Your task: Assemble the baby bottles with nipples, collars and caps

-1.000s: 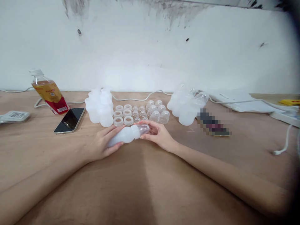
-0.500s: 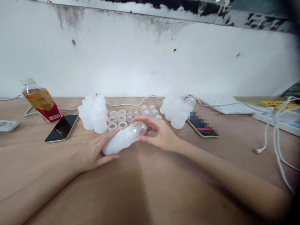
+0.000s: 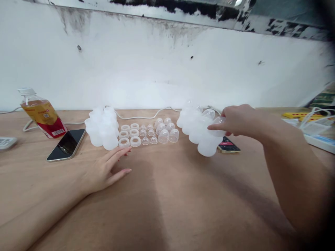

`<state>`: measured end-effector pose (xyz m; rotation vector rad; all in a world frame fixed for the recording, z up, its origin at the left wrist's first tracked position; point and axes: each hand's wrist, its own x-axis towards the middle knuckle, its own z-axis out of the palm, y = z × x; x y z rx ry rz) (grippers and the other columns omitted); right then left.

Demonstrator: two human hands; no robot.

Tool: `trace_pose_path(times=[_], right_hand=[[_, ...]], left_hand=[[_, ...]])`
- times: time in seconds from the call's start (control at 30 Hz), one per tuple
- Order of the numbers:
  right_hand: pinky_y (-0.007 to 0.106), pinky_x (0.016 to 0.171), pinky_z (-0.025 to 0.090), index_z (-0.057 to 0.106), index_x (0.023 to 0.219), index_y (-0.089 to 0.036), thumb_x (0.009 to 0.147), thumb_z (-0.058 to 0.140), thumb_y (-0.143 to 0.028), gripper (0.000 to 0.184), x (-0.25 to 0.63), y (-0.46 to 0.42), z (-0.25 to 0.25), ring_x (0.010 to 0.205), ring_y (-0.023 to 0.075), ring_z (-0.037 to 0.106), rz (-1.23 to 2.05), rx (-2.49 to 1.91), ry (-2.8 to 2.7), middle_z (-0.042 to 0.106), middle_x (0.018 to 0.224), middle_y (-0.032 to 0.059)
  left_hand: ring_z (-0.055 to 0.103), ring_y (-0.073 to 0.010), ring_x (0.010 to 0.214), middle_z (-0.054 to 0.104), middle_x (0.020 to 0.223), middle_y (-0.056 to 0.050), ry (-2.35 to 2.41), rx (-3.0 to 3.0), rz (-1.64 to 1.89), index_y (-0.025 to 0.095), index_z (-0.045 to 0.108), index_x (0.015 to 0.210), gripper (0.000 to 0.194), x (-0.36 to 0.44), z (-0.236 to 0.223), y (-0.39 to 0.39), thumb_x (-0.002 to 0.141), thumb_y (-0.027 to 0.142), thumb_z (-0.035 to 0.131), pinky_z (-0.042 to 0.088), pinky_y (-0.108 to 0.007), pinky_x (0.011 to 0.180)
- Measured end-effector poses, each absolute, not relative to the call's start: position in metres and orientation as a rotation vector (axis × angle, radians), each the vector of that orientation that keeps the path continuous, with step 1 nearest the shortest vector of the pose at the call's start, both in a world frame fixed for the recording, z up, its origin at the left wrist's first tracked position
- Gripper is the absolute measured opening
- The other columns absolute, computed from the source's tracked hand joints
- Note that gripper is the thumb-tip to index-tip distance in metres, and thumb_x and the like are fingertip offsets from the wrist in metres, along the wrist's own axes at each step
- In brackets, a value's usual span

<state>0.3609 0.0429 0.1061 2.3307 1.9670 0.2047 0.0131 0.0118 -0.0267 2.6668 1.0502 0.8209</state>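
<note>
My right hand grips a baby bottle by its clear domed cap; the milky white body hangs tilted below the fingers. It is beside a cluster of similar capped bottles on the right, overlapping them in view. My left hand rests on the table with fingers apart, holding nothing. Just beyond its fingertips lie rows of translucent collar rings, then small clear nipples and clear dome caps. White bottle bodies without caps stand grouped behind the left hand.
A phone and a drink bottle are at the left, with a pale device at the edge. Another phone lies partly under the right hand. White cables run along the wall; a power strip is far right.
My right hand has carried the bottle from the middle over to the right-hand cluster. My left hand has let go of it and stays near the same spot, fingers apart.
</note>
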Motion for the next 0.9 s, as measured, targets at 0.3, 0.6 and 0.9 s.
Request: trace_pose_path(times=[0.3,0.6,0.9], right_hand=[[0.030,0.051,0.037,0.055,0.056,-0.014,0.069,0.054,-0.041,0.030,0.368,0.054,0.106,0.040,0.0107,0.048,-0.023,2.407,1.896,0.058,0.055,0.0064],[0.029,0.051,0.037,0.056,0.062,-0.014,0.068,0.053,-0.044,0.030,0.372,0.058,0.105,0.042,0.0109,0.050,-0.037,2.375,1.855,0.060,0.061,0.0067],[0.035,0.054,0.038,0.046,0.102,-0.013,0.073,0.048,-0.051,0.048,0.337,0.020,0.103,0.079,0.0291,0.055,0.676,2.228,2.089,0.056,0.097,0.0181]], left_hand=[[0.050,-0.0183,0.100,0.048,0.114,-0.010,1.038,2.677,0.825,0.022,0.027,0.127,0.049,0.014,-0.025,0.011,0.082,0.025,0.048,0.045,-0.034,0.085],[0.048,-0.0188,0.103,0.049,0.114,-0.010,1.045,2.690,0.816,0.019,0.031,0.124,0.046,0.014,-0.024,0.010,0.082,0.027,0.047,0.044,-0.035,0.086],[0.046,-0.0198,0.112,0.046,0.125,-0.010,1.123,2.797,0.691,0.018,0.032,0.127,0.047,0.015,-0.017,0.006,0.083,0.032,0.044,0.041,-0.034,0.092]])
